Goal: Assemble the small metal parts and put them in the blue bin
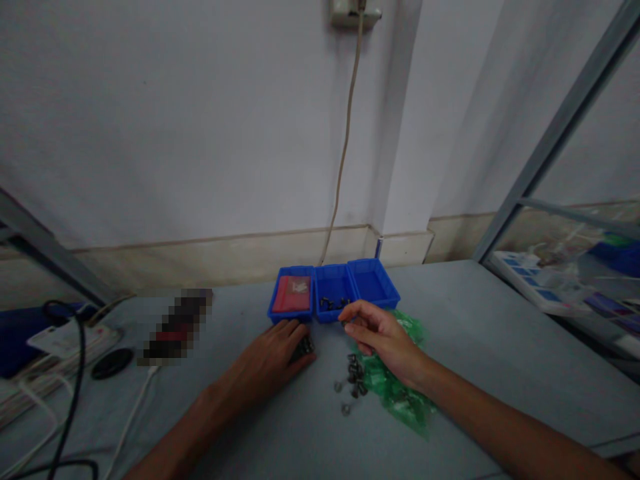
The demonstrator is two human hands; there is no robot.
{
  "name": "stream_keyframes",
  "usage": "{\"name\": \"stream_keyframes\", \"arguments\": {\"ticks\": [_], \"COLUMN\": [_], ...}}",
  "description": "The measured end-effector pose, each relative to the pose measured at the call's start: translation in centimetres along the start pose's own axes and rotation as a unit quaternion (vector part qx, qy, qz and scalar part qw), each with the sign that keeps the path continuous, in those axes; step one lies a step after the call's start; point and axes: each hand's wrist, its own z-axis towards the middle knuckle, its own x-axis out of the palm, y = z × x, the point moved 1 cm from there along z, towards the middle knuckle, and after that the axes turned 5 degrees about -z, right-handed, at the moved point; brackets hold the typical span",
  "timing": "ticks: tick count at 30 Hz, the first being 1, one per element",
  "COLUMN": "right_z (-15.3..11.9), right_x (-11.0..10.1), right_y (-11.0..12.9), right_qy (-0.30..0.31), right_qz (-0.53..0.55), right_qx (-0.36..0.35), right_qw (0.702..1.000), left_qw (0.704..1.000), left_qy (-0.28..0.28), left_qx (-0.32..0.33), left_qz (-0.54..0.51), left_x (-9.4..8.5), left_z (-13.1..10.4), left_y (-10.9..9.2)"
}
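Observation:
My left hand (pixel 280 350) rests on the table, its fingers curled round several small dark metal parts (pixel 306 345) that look like screws. Thumb and forefinger of my right hand (pixel 377 330) pinch one small dark metal part (pixel 344 323), just in front of the middle blue bin (pixel 327 317). That bin holds several similar dark pieces. Below my right hand lies a loose pile of metal screws (pixel 356 377), with two paler pieces (pixel 345 409) beside it. A crumpled green plastic bag (pixel 407 403) lies partly under my right hand and wrist.
The left blue bin (pixel 273 310) contains a red packet; the right blue bin (pixel 373 283) adjoins the middle one. A blurred-out device (pixel 175 327), a black round disc (pixel 113 363) and cables (pixel 77 373) lie at left. Metal frame posts (pixel 560 120) and a wall bound the table.

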Motion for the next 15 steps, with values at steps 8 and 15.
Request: {"name": "stream_keyframes", "arguments": {"ticks": [8,15], "right_z": [0.03,0.14], "right_x": [0.05,0.12], "right_y": [-0.09,-0.34], "right_qy": [-0.015,-0.021], "right_qz": [0.084,0.130], "right_qx": [0.062,0.068], "right_qw": [0.994,0.989], "left_qw": [1.000,1.000], "left_qy": [0.001,-0.010], "left_qx": [0.003,0.012], "left_qz": [0.008,-0.007], "left_x": [0.14,0.28], "left_z": [-0.01,0.00], "left_y": [0.09,0.25]}}
